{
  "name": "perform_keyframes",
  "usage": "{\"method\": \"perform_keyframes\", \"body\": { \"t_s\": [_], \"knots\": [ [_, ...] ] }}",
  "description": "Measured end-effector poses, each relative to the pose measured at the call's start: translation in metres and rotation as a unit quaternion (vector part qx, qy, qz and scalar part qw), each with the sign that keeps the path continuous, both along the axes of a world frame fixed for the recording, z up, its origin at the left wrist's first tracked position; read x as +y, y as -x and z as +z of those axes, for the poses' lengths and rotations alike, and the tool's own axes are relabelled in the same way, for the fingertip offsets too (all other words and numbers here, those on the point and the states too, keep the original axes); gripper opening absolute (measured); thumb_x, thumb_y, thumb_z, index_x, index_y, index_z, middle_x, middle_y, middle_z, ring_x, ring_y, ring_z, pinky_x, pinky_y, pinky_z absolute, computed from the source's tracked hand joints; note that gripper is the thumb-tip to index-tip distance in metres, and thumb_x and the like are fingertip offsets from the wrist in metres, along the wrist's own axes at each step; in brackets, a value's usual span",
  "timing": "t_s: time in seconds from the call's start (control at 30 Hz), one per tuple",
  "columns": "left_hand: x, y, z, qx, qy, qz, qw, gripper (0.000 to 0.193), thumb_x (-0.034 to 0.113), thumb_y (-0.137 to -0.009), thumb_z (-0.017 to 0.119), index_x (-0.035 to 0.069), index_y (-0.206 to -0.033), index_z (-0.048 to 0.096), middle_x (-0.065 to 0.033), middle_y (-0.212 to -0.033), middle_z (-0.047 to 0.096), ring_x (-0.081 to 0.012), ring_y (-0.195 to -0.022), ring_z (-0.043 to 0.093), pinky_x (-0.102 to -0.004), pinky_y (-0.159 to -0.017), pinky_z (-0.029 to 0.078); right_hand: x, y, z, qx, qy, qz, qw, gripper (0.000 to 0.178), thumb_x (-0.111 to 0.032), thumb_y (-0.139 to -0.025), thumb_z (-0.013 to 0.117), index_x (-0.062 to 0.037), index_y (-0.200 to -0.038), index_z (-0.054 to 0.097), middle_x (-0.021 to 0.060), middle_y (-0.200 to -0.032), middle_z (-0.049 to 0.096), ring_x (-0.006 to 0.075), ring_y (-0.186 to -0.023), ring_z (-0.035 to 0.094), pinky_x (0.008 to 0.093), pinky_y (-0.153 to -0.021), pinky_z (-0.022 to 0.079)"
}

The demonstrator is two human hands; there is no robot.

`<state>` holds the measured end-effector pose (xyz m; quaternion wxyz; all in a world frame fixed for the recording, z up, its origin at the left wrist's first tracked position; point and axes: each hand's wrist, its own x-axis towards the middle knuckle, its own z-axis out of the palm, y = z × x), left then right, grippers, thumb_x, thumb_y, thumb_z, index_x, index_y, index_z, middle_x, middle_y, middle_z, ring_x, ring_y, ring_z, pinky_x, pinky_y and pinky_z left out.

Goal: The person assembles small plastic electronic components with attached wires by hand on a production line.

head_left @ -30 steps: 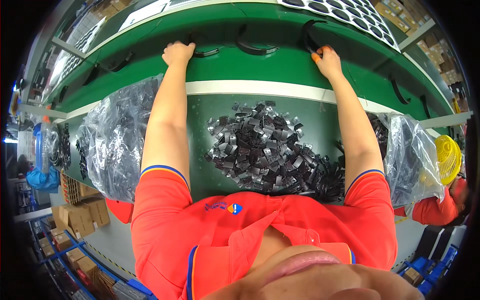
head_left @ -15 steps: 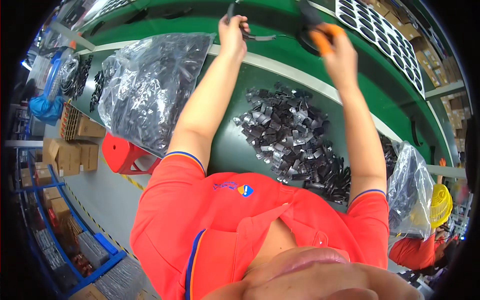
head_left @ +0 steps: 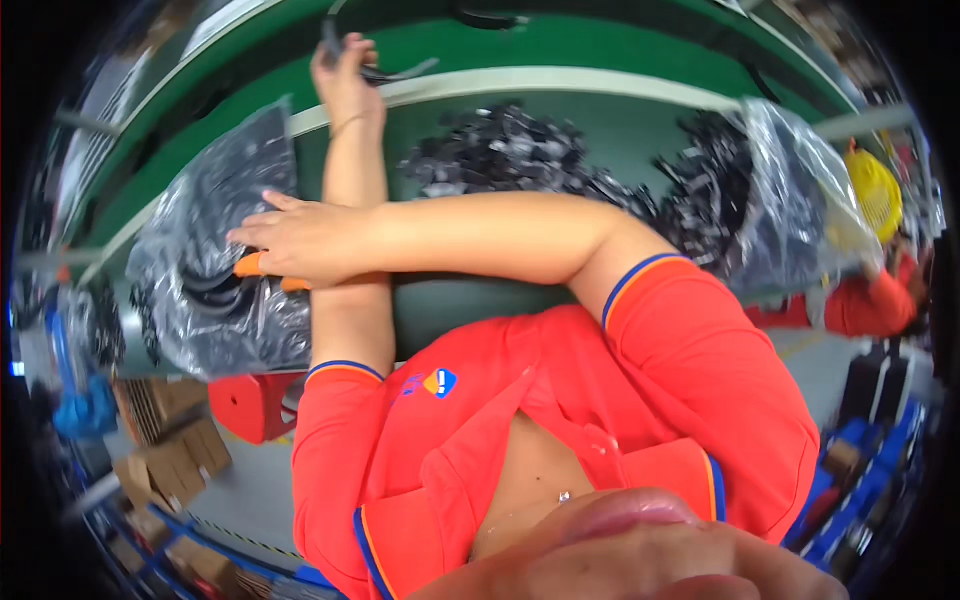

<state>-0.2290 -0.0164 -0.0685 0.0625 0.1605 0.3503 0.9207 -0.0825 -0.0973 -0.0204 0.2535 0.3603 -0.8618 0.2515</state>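
A: Head view first: where's the left hand [head_left: 345,85]?

B: Up by the pale rail [head_left: 520,78], fingers curled tight around a dark band [head_left: 402,74]. One end of the band pokes out above the hand; the other runs off to its right, near the rail.

A: And the right hand [head_left: 310,240]?

B: Laid across the left forearm [head_left: 352,180], back upward, over the left bag [head_left: 215,230]. Its outer fingers are spread. Two digits wear orange covers [head_left: 249,265], with dark curved strips [head_left: 212,292] just beside them. Whether it pinches those, I can't tell.

A: What's around?

B: A heap of small black parts [head_left: 500,150] on the green table [head_left: 450,312], and a darker heap [head_left: 705,190] next to the right bag [head_left: 790,200]. Past the rail, another band [head_left: 490,19] lies on the green belt [head_left: 600,45].

A: Further off?

B: A yellow basket [head_left: 875,195] at right, a red stool [head_left: 245,408] below the left bag.
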Motion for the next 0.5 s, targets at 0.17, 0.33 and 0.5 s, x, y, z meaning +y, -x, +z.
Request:
{"method": "perform_keyframes", "body": {
  "t_s": [0.17,0.33,0.5],
  "knots": [
    [-0.01,-0.044,0.05,-0.01,-0.023,-0.158,0.987,0.022,0.02,-0.088,0.056,0.006,-0.103,0.046,-0.0047,-0.076,0.051,-0.0115,-0.059,0.044,-0.0252,-0.056,0.037,0.115,-0.106,0.062,-0.186,0.112,-0.072,0.974,0.03,-0.015,-0.076,0.062,-0.0095,-0.105,0.061,0.0079,-0.106,0.059,0.022,-0.098,0.056,0.0359,-0.086,0.043],
    [0.004,-0.115,0.104,0.0,-0.047,-0.343,0.938,0.04,0.023,-0.091,0.047,-0.004,-0.12,0.041,-0.0015,-0.075,0.042,-0.0094,-0.065,0.039,-0.0208,-0.064,0.033,0.263,-0.213,0.025,-0.183,0.134,-0.516,0.826,0.026,-0.018,-0.082,0.06,-0.0066,-0.106,0.06,0.008,-0.09,0.061,0.0155,-0.077,0.059,0.0271,-0.068,0.047],
    [0.001,-0.173,0.132,-0.032,0.034,-0.308,0.95,0.038,0.016,-0.085,0.051,0.0,-0.118,0.043,-0.0085,-0.088,0.052,-0.0116,-0.066,0.043,-0.0244,-0.064,0.036,0.314,-0.245,-0.022,-0.212,-0.05,-0.574,0.789,0.034,-0.022,-0.075,0.067,-0.0053,-0.103,0.057,0.0121,-0.073,0.057,0.0284,-0.066,0.056,0.0365,-0.061,0.045]
  ]
}}
